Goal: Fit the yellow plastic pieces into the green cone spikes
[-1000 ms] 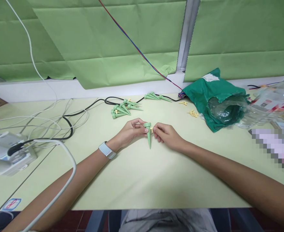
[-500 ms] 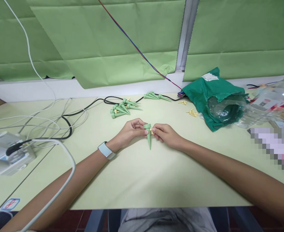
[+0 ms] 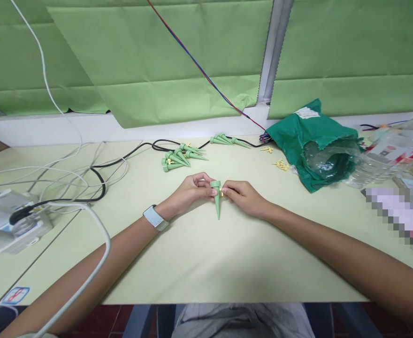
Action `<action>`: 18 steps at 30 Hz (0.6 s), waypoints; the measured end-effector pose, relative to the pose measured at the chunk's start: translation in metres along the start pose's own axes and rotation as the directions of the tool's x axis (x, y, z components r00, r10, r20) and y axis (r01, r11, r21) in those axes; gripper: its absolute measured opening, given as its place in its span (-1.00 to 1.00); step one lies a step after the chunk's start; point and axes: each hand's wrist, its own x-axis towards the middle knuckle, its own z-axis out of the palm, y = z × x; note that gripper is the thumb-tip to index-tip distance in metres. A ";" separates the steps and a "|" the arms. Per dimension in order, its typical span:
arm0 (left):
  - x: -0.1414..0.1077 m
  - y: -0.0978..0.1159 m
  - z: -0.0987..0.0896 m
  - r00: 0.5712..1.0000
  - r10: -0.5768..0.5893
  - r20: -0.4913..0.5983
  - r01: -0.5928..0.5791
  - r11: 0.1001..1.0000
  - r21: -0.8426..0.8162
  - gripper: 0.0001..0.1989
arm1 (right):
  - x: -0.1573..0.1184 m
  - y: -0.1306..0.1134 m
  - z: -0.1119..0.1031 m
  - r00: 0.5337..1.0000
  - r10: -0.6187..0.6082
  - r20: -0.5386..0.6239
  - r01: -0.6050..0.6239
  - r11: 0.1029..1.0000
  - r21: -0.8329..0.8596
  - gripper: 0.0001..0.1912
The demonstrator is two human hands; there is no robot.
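Between my hands a green plant watering spike (image 3: 217, 204) points tip down over the table. My left hand (image 3: 194, 190) pinches it below its wide cap, thumb in front. At its right side, a small yellow valve (image 3: 221, 192) sits against the spike's body. The fingertips of my right hand (image 3: 244, 197) are closed on this valve; how deep it sits in the spike I cannot tell. Further back lies a pile of green spikes (image 3: 178, 158), some with yellow valves on them. More green spikes (image 3: 222, 139) lie to the right of that pile.
Loose yellow valves (image 3: 280, 165) lie near a torn green bag (image 3: 298, 145). A clear plastic bottle (image 3: 393, 145) stands at the right. White and black cables (image 3: 103, 185) and a power strip (image 3: 19, 225) take up the left. A white cable crosses over my left forearm.
Both hands keep their grip on the spike and the valve. The whole view has shifted very slightly; nothing else visibly differs.
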 end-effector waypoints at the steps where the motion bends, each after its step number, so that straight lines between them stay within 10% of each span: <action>1: 0.000 0.000 0.000 1.000 0.001 0.005 -0.001 1.000 -0.003 -0.66 | 0.000 0.000 0.000 1.000 0.012 0.008 -0.012 1.000 0.015 -0.71; 18: 0.000 0.002 0.000 0.999 -0.023 0.047 0.025 0.999 -0.049 -0.51 | -0.002 -0.008 -0.011 0.999 0.027 0.035 -0.025 0.998 -0.057 -0.65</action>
